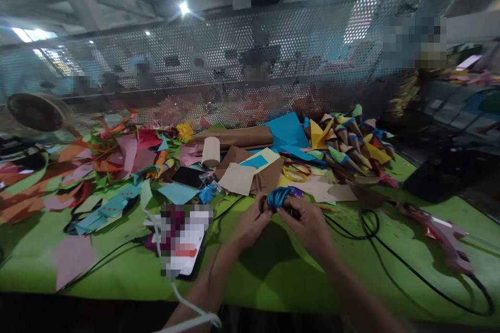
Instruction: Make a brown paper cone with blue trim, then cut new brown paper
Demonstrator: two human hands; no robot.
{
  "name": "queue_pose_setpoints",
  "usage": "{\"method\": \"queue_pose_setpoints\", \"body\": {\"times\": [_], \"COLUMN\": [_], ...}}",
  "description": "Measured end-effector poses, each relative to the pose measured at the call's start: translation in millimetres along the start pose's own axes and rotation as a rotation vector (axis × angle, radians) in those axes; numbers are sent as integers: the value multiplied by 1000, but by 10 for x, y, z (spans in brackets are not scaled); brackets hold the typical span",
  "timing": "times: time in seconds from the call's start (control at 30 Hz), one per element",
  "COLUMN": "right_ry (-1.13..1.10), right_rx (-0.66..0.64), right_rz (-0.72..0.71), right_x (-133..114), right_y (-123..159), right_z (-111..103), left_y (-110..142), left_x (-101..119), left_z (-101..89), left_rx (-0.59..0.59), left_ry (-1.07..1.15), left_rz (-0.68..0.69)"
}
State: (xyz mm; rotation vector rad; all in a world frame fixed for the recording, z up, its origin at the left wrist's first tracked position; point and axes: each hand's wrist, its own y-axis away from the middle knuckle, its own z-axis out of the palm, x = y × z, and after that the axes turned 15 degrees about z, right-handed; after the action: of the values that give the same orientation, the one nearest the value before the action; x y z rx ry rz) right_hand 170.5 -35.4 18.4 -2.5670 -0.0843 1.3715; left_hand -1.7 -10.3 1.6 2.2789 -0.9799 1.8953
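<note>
Both hands meet above the green tabletop (242, 291), the left hand (253, 220) and the right hand (308, 221) each pinching a glossy blue coil (278, 197) between bent fingers and thumb; its thin loops lie side by side in a rounded bundle, though whether they are paper, cord or wire cannot be told. The tabletop is smooth with a soft sheen. Just behind the hands lie a matte tan sheet (236, 179), a pale yellow card (261, 160) bearing a flat blue rectangle, and larger brown paper beneath them. A stubby beige cylinder (211, 152) stands upright in front of a long, smooth brown roll (238, 138), with a stiff blue sheet (289, 131) beside it. To the right, brown cones (347, 138) with colored tips are heaped together; to the left spreads a loose pile of creased, pointed paper pieces (128, 153) in pink, orange and green. A dark, glossy phone (186, 177) lies near that pile. At the right, a pink plastic glue gun (445, 237) rests near a looping, thin black cord (394, 260). Behind everything rises a metal panel (219, 52) punched with small round holes.
</note>
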Motion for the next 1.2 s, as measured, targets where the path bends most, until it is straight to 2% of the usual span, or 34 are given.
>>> {"method": "queue_pose_setpoints", "body": {"times": [0.43,0.83,1.2], "right_ry": [-39,-135,-114], "right_rx": [-70,-92,-87], "right_rz": [12,37,31], "right_x": [40,64,42], "right_y": [-25,-35,-26], "right_z": [-23,-34,-51], "left_y": [-19,-16,-13], "left_x": [24,20,-26], "left_z": [-2,11,26], "left_rx": [-64,-73,-70], "left_ry": [-97,-50,-32], "left_rz": [-70,-62,-62]}}
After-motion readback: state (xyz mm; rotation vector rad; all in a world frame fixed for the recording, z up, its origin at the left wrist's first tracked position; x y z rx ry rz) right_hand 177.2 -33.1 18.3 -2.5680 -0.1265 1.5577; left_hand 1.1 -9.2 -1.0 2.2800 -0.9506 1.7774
